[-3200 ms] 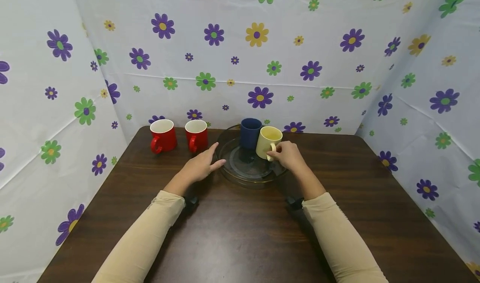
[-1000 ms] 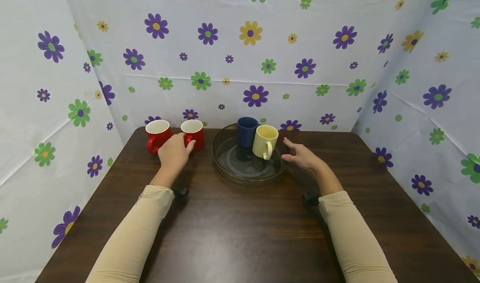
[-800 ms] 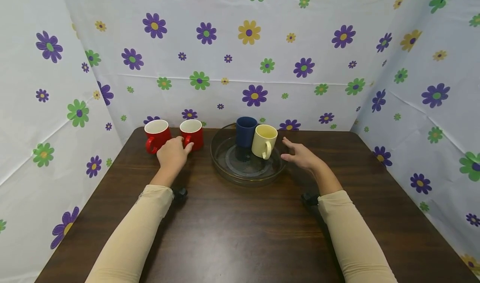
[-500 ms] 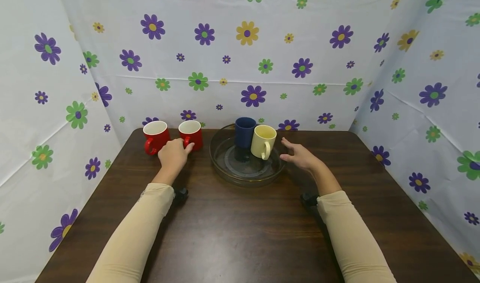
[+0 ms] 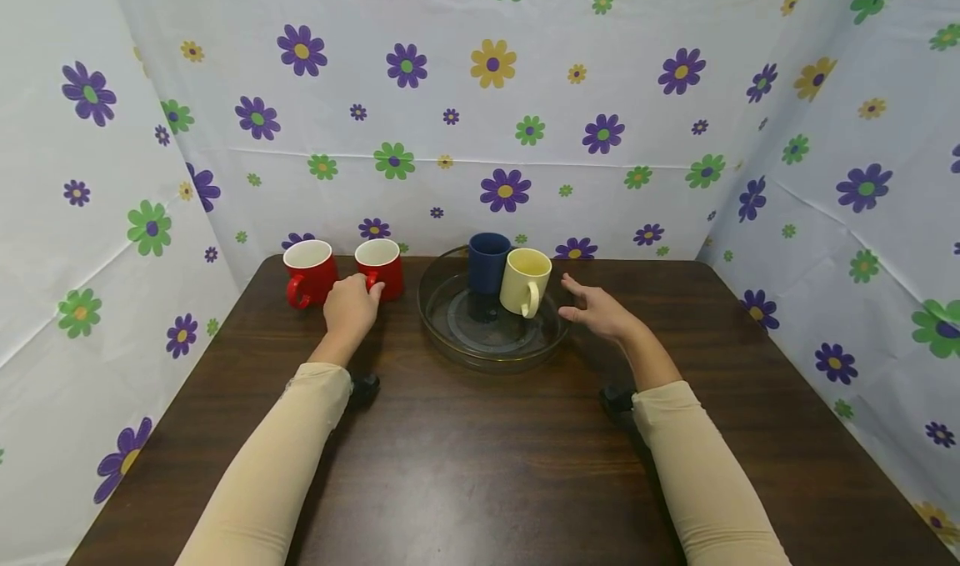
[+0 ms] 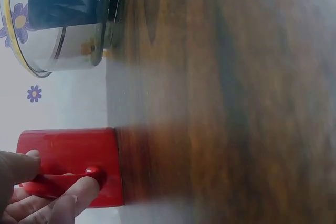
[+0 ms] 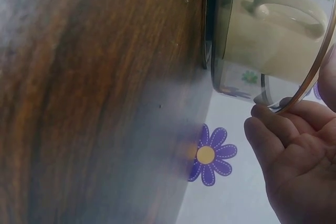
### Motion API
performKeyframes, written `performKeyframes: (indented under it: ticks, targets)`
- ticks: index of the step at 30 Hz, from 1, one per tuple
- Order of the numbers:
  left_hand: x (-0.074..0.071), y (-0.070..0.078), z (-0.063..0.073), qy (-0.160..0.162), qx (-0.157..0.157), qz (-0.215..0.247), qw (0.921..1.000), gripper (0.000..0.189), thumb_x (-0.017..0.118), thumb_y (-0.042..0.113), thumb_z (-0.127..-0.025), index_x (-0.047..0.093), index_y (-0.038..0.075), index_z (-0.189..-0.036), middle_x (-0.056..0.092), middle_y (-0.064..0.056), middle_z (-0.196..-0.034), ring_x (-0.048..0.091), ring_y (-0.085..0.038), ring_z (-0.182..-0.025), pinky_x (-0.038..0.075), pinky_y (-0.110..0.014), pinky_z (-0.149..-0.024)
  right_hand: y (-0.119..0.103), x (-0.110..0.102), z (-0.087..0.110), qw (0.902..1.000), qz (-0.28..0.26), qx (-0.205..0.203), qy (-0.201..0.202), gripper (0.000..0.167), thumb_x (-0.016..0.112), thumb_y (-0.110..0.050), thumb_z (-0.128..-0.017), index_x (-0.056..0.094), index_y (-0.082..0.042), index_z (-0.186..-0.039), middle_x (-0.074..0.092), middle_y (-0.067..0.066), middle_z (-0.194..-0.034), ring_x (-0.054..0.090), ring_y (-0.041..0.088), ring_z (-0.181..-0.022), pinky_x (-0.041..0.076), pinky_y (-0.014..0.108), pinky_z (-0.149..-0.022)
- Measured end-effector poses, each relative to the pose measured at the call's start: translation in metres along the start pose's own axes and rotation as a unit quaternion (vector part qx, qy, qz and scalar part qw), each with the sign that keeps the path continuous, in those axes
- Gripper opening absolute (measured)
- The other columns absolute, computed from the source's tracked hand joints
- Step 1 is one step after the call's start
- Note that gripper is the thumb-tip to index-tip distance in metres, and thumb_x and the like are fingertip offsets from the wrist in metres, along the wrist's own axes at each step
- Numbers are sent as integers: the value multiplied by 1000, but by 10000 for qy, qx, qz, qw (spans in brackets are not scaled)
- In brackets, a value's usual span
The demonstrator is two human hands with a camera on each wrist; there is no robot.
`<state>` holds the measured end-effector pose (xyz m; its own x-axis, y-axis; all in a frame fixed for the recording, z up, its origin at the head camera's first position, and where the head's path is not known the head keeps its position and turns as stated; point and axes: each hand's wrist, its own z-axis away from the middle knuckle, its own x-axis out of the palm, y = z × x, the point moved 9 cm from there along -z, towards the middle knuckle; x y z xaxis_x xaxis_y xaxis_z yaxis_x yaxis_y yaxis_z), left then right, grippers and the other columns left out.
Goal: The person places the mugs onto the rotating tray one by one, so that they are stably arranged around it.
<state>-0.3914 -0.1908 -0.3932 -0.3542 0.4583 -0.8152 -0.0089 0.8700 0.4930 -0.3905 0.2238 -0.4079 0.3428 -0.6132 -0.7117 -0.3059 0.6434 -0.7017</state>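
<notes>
My left hand (image 5: 351, 309) grips the handle of the right-hand red mug (image 5: 385, 276), which stands upright. In the left wrist view the thumb lies at the top of the handle (image 6: 58, 182) and the fingers curl round it. A round clear glass dish (image 5: 487, 364) with a gold rim is in the middle at the back. Inside it a dark blue cup (image 5: 488, 263) stands beside a yellow mug (image 5: 525, 281), which leans slightly. My right hand (image 5: 603, 312) holds nothing; its fingers are extended, with the fingertips (image 7: 260, 114) right at the dish's rim.
A second red mug (image 5: 311, 274) with a white inside stands left of my left hand, its handle to the front. All this is on a dark wooden table (image 5: 472, 466). A flowered white cloth (image 5: 450, 66) hangs right behind the table's back edge and along both sides.
Earlier my right hand held the yellow mug's handle in the dish; it has let go and drawn right. My left hand has moved left from the dish to the red mug's handle.
</notes>
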Motion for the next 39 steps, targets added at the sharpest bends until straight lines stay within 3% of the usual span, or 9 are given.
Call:
performKeyframes:
  ticks: [10,21,30,39]
  targets:
    - [-5,0,0,312,-9,538,9981,32,69,24,-97,71,-5,-86,70,-23,-79,63,-38,-70,58,-49,-70,-1,1,0,9999,82,68,-7,71,58,-19,-104,20,7,-157,8,23,-166,17,46,-150,21,58,-120]
    - [-8,-5,-1,438,-7,567,9974,34,67,23,-98,71,-4,-78,69,-20,-71,62,-39,-71,56,-47,-67,1,2,-3,9999,82,64,-6,71,58,-21,-104,21,8,-157,8,24,-166,19,45,-150,22,57,-120]
    - [-12,-1,0,364,27,692,9969,31,66,23,-99,75,-5,-88,72,-21,-77,63,-38,-73,57,-47,-70,-3,0,0,9998,-158,86,-38,71,59,-17,-103,21,8,-157,8,24,-166,19,47,-149,23,58,-119]
    - [-24,7,1,607,257,687,9955,30,67,22,-99,76,-4,-88,73,-21,-78,63,-38,-72,57,-48,-69,0,0,0,9998,-114,141,-46,71,59,-19,-103,21,8,-157,8,24,-166,20,47,-149,24,58,-119]
